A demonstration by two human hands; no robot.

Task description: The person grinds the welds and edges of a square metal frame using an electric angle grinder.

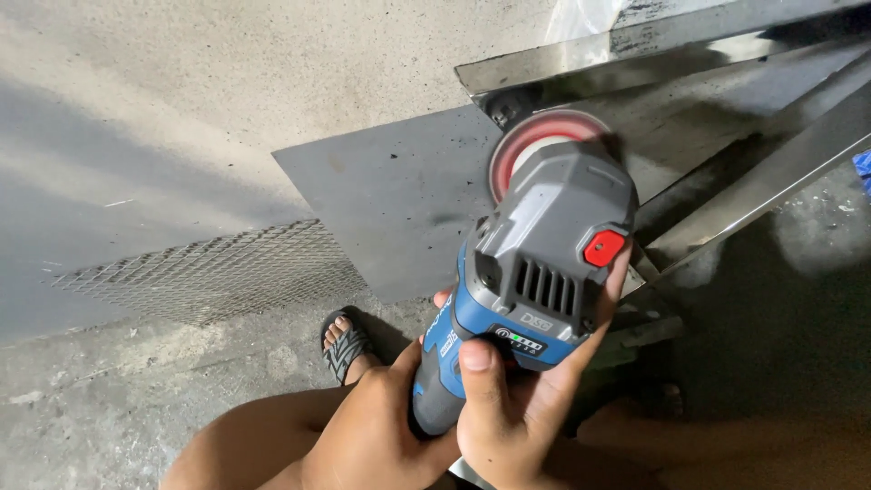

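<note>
1. While both hands clamp a blue and grey cordless angle grinder (535,272), its red-rimmed disc (535,145) sits at the corner of a stainless steel frame (635,45), just beyond the fingertips.
2. The left hand (381,436) wraps shut around the lower grip; the right hand (517,399) closes on the battery end, thumb on top and fingers up the far side near a red button (605,247). That two-handed hold looks sound for steady work.
3. Judged from the angle, the disc should meet the steel lightly, its face tilted only slightly, so that it does not dig in at the frame's corner.
4. A dark flat sheet (399,191) lies under the tool, ahead of the left hand; a mesh panel (218,272) lies farther left on the concrete floor (136,91).
5. A sandalled foot (345,345) rests just ahead of the left wrist, bare-toed and near the line of any sparks; keeping the disc aimed away from it seems wise.
6. No guard can be made out over the disc from this view.
</note>
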